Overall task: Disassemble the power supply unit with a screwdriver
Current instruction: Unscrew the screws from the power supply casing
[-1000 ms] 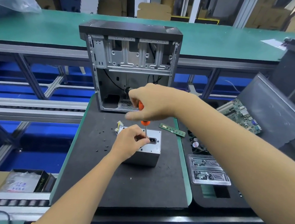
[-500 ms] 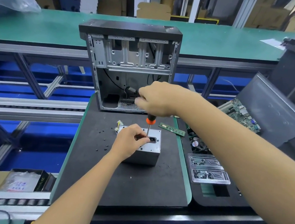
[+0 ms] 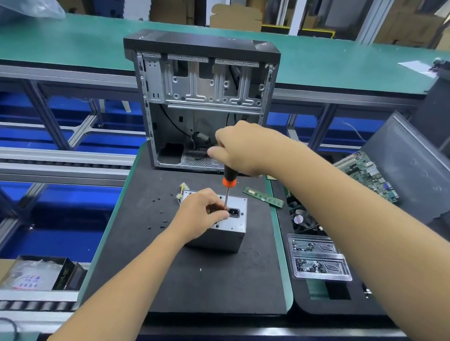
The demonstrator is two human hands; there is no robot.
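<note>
Item: power supply unit (image 3: 220, 227), grey metal box, standing at the centre of the black mat on the worktop (image 3: 202, 282), socket face turned up.

Tool: screwdriver (image 3: 228, 183), black and orange handle, thin shaft. Long axis near upright, handle at 12 o'clock, tip at 6 o'clock, meeting the top face of the unit just left of the power socket (image 3: 234, 212). Whether the tip sits in a screw head cannot be told; the fingers hide it.

Right hand (image 3: 239, 149): fingers closed round the upper handle, directly above the unit.

Left hand (image 3: 202, 213): rests on the unit's top at its 9 o'clock side, fingers curled round the lower shaft, steadying the tip.

Governing relation: shaft stands square to the top face, both hands on one vertical line, left hand nearer the screw. Judged step: turning out a top-face screw.

Nearby: loose black screws (image 3: 159, 219) on the mat at 9 o'clock of the unit; memory stick (image 3: 263, 196) at 2 o'clock; open computer case (image 3: 199, 100) at 12 o'clock.
</note>
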